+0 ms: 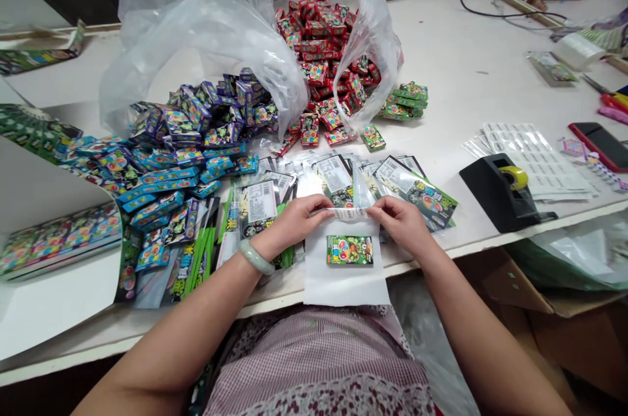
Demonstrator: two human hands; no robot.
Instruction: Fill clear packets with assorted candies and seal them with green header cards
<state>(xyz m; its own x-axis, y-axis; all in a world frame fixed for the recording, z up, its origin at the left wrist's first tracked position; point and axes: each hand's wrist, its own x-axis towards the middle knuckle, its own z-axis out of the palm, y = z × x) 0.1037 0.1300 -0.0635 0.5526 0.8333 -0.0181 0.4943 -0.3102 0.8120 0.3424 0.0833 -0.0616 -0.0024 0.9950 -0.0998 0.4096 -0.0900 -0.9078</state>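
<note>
Between my two hands a narrow white strip with dark print [348,212] is stretched level, at the top end of a white paper sheet [346,288]. I cannot tell whether strip and sheet are one piece. My left hand [310,214], with a pale green bangle [256,258] on the wrist, pinches the strip's left end. At the right end, the thumb and fingers of my right hand [395,220] are closed on it. Just below the strip, a small green printed box [350,250] lies flat on the sheet, which overhangs the table's front edge.
Clear plastic bags spill red boxes [318,69] and purple boxes [196,115]; blue boxes [161,180] are heaped at left. Printed clear packets [412,190] lie behind my hands. At right are a black tape dispenser [498,193], label sheets [534,154] and a red phone [601,144].
</note>
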